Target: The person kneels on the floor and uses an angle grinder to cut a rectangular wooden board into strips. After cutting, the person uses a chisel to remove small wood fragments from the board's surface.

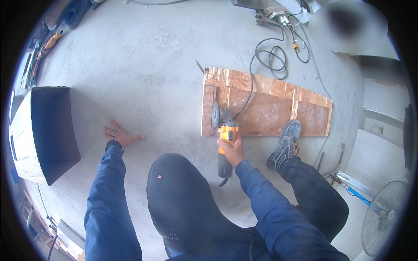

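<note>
My right hand (234, 150) is wrapped round the yellow and black body of an angle grinder (228, 134). The grinder's grey disc (215, 114) is over the left end of a wooden panel (261, 111), which lies on the floor; whether the disc touches the wood I cannot tell. Strips of lighter, splintered wood run along the panel's far edge and across it. My right shoe (287, 141) rests at the panel's near edge. Off to the left, my left hand (122, 134) is empty, fingers spread, above or on the concrete floor.
An open cardboard box (30, 139) stands at the left. The grinder's black cable (251, 78) crosses the panel to a loose coil beyond it. A metal tool with wires (278, 15) lies at the far right. A round fan (385, 215) stands at the lower right.
</note>
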`<state>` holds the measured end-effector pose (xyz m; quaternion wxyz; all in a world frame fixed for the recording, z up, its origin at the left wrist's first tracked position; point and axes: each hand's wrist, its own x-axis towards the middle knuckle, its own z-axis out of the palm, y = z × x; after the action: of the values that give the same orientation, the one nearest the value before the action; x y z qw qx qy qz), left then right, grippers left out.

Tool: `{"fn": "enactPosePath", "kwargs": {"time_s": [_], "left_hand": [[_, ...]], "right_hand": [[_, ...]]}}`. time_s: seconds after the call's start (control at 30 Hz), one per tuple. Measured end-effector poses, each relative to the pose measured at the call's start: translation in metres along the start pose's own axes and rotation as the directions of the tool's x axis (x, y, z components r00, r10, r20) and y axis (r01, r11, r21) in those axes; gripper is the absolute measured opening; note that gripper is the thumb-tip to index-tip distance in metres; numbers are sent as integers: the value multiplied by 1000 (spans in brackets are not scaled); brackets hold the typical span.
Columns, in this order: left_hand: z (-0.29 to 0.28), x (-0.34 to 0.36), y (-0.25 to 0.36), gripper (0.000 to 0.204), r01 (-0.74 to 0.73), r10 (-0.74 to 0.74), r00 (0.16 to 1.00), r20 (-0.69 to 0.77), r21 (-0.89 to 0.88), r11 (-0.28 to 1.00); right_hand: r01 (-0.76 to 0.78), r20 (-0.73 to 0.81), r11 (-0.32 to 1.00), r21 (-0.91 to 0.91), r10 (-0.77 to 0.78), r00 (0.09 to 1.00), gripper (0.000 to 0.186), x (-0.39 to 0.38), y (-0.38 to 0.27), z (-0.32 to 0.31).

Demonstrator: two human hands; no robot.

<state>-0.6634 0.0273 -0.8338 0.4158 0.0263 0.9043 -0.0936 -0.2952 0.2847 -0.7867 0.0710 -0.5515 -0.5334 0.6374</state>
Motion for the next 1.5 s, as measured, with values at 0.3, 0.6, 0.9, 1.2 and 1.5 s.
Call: {"fn": "enactPosePath", "kwargs": {"time_s": [0.3, 0.6, 0.9, 1.2, 1.5], "left_hand": [[4, 5, -2, 181, -1, 1, 1000, 8, -31, 1000], [-2, -3, 1, 180, 12, -11, 1000, 29, -37, 999], [-4, -5, 2, 179, 11, -10, 1000, 25, -57, 998], [-2, -3, -1, 182, 5, -3, 999, 37, -55, 998], [-5, -5, 0, 181, -8, 8, 999, 42, -14, 1000]], "right_hand": [[15, -6, 1000, 19, -15, 1000, 50, 13, -14, 2], [27, -32, 1000, -9, -27, 999, 49, 24, -16, 3], [53, -22, 998, -27, -53, 998, 50, 31, -15, 1], [35, -15, 999, 1, -35, 999, 51, 42, -21, 2], [37, -12, 998, -41, -38, 999, 52, 52, -31, 1]]}}
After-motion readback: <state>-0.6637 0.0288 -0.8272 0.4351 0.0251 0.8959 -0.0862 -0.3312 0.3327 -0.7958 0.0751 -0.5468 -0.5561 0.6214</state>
